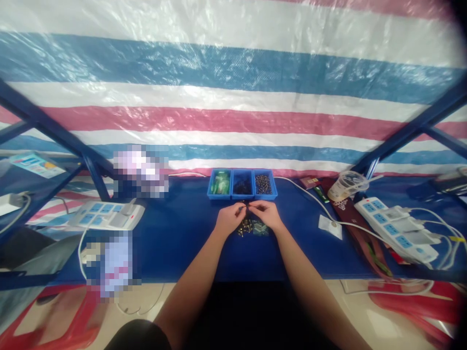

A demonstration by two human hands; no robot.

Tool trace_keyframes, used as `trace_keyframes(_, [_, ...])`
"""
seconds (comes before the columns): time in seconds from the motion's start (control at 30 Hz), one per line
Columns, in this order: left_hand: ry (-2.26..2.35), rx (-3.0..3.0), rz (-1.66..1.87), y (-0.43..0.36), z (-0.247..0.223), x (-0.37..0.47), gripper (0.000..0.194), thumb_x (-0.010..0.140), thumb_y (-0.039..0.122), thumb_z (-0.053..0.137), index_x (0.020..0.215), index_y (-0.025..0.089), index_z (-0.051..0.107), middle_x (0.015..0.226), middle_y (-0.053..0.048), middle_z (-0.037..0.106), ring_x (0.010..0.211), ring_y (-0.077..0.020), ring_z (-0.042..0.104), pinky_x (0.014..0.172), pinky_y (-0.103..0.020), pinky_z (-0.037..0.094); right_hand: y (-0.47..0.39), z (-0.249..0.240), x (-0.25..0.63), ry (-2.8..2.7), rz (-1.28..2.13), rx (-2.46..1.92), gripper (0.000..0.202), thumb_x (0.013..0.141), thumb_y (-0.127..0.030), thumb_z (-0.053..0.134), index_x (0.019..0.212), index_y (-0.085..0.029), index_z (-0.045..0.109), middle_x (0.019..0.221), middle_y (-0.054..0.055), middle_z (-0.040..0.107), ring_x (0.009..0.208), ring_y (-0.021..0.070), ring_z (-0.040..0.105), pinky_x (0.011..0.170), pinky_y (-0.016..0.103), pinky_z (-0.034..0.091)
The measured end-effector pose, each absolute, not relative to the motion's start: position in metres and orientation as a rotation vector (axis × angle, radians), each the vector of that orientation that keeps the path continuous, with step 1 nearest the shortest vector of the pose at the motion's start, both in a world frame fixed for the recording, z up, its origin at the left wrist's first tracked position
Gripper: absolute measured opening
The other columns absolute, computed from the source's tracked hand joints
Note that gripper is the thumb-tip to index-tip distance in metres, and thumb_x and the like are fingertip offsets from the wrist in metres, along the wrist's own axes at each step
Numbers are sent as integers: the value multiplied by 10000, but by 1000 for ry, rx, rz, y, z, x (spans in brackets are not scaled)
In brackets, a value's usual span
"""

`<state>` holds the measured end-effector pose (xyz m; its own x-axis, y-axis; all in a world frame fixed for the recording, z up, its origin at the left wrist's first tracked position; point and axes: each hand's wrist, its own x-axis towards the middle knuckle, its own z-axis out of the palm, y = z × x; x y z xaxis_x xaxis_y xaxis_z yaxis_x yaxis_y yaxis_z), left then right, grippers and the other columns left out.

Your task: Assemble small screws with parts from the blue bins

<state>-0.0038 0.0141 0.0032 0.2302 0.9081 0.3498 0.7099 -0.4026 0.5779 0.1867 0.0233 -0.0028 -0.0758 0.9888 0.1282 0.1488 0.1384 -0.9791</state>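
Pinching one small dark piece [247, 205] between closed fingertips of two bare hands, left hand [229, 218] and right hand [268, 214], just in front of three blue bins [265, 197] set side by side. Unable to tell the exact shape of that piece. Just below the hands, on one blue table [168, 233]: one loose heap of brass-coloured parts [244, 227] and, to its right, one small cluster of greenish pieces [260, 228], both too fine to count. In the bins, from left to right: green packets [221, 182], dark bits [242, 186], metallic bits [262, 183], each lot impossible to number. Well apart, two white power strips, one at left [126, 214], one at right [379, 219]. Near the right one: one plastic cup [343, 188] and one white packet [330, 227]. Behind the bins, one striped sheet [233, 116]
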Motion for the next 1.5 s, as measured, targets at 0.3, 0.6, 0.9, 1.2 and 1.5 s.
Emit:
trace_keyframes(0.3, [1455,2204,987,14,5,-5,231,913,360,544,1019,227,700,709,11,686,621,-105,602,622,-222,428,25,-7,186,-1417,1077,-1182,273,729,-406,759,908,-200,761,899,67,756,749,212,700,726,343,569])
trace_keyframes(0.6, [1441,2195,1023,15,7,-5,229,928,350,524,1008,228,702,842,-6,731,694,-120,642,680,-237,470,27,-2,186,-1424,1121,-1163,286,726,-404,768,920,-195,750,901,72,754,747,206,699,720,336,570])
trace_keyframes(0.9, [1456,2156,1037,14,3,-5,262,924,380,535,1055,224,700,793,-7,727,662,-116,649,662,-225,495,24,-2,185,-1448,1133,-1172,272,740,-413,752,901,-194,753,883,69,753,738,203,694,719,334,562])
trace_keyframes(1.2, [1381,2188,1043,14,5,-6,249,942,358,511,1047,241,705,1024,-23,737,876,-157,691,783,-263,524,24,1,184,-1393,1133,-1175,280,718,-422,765,881,-195,752,842,63,750,697,194,680,686,327,556])
trace_keyframes(1.5, [1463,2167,1003,14,4,-6,252,929,376,535,1036,230,710,866,-8,737,715,-117,664,684,-219,489,24,-1,187,-1375,1123,-1179,309,718,-444,762,887,-187,749,860,70,752,705,193,682,688,322,557])
